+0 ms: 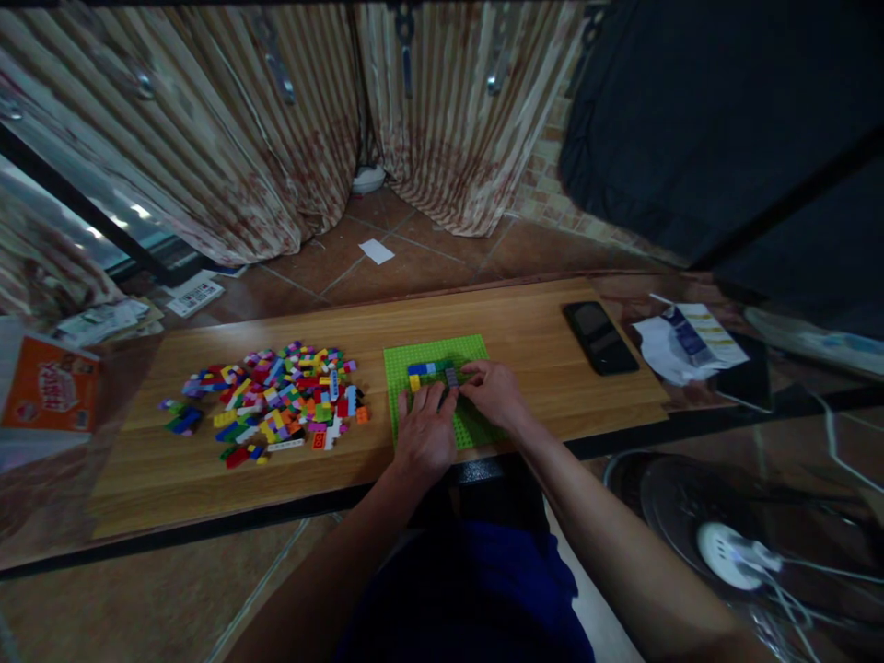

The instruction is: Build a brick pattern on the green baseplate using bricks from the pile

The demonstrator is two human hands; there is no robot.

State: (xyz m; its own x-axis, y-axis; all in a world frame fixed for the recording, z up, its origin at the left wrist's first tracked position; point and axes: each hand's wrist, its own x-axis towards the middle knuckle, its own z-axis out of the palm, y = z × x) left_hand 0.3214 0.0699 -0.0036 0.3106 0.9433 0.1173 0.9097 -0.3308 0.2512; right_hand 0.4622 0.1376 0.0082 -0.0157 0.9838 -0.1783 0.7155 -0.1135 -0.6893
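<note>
A green studded baseplate (396, 368) lies on the wooden board, partly covered by my hands. On it runs a row of blue bricks (418, 369) and dark green bricks, with a yellow brick (414, 382) just in front of the row's left end. My left hand (426, 437) rests over the plate, fingers stretched forward and apart, their tips close to the bricks. At the row's right end is a dark grey brick (451, 378). My right hand (495, 391) pinches at its right side with thumb and forefinger; the exact contact is small and dim.
Left of the baseplate spreads a pile of loose coloured bricks (286, 401). A black phone (599, 338) lies toward the right end of the wooden board (529, 322). Crumpled paper packaging (687, 341) and a white power strip (730, 555) are farther right. An orange box (52, 387) stands at far left.
</note>
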